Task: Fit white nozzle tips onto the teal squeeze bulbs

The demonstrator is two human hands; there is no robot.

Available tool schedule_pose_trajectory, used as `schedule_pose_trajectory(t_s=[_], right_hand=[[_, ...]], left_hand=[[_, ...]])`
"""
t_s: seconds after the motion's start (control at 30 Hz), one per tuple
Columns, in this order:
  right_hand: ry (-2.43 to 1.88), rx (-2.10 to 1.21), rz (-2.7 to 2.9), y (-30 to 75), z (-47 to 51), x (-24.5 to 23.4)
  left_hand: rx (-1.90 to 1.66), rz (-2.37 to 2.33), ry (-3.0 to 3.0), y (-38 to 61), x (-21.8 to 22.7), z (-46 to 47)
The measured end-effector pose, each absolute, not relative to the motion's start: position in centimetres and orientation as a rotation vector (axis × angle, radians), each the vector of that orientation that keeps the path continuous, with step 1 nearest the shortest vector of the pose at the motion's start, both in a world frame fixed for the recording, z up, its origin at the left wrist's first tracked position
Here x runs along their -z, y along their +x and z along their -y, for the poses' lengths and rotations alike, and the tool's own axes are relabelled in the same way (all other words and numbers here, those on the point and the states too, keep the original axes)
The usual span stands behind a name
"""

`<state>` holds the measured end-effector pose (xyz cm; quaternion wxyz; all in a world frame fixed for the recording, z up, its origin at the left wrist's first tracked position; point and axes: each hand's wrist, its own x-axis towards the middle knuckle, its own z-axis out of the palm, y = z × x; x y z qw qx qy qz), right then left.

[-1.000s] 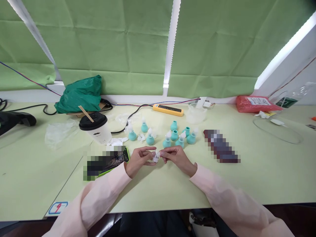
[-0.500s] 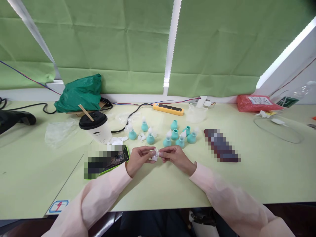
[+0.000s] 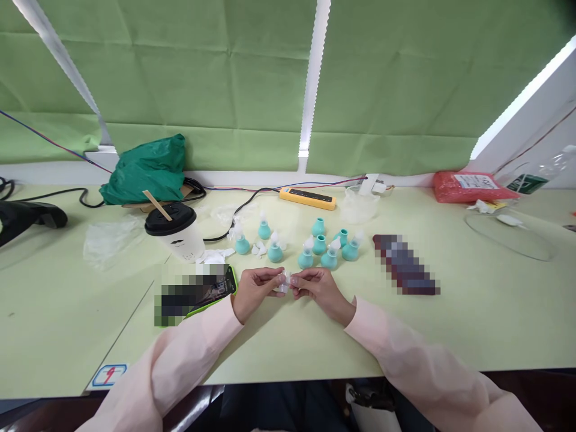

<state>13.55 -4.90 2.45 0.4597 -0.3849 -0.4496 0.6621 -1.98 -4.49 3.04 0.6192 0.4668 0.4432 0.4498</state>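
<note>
Close to the table's middle, my left hand (image 3: 255, 293) pinches a small clear-and-white plastic piece (image 3: 283, 287) between thumb and fingers. My right hand (image 3: 321, 291) meets it from the other side, its thumb and forefinger closed on the piece's right end. Fingers cover part of the piece, so its full shape is hidden. Just beyond my hands stand several teal squeeze bulbs with clear, white-tipped nozzles, such as one nozzled bulb (image 3: 275, 255). Among them are 3 bulbs with bare open necks, including one open bulb (image 3: 319, 245). Small white loose parts (image 3: 258, 249) lie between the bulbs.
A lidded paper cup (image 3: 182, 243) and a green-edged phone (image 3: 202, 294) are on the left; a dark red phone (image 3: 405, 264) lies right. Behind are a yellow power strip (image 3: 308, 198), a green bag (image 3: 148, 171), a clear plastic bag (image 3: 359, 206) and a red package (image 3: 470, 188).
Both hands keep their pinch on the plastic piece at nearly the same spot. The fingers shift only slightly, and the whole view moves a touch.
</note>
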Motion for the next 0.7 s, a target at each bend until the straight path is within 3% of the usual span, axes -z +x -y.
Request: schedule_pose_trajectory(t_s=[0.17, 0.43, 0.7], right_hand=[[-0.991, -1.405, 1.145, 13.1, 5.6, -2.9], [-0.983, -1.45, 1.294, 13.8, 4.9, -3.4], [-1.311, -0.453, 2.046, 16.1, 3.5, -2.7]], left_hand=[[-1.108, -1.026, 1.159, -1.9, -2.9, 4.6], [-1.024, -0.92, 0.972, -2.2, -3.5, 4.2], [-1.054, -0.89, 0.899, -3.3, -3.3, 3.3]])
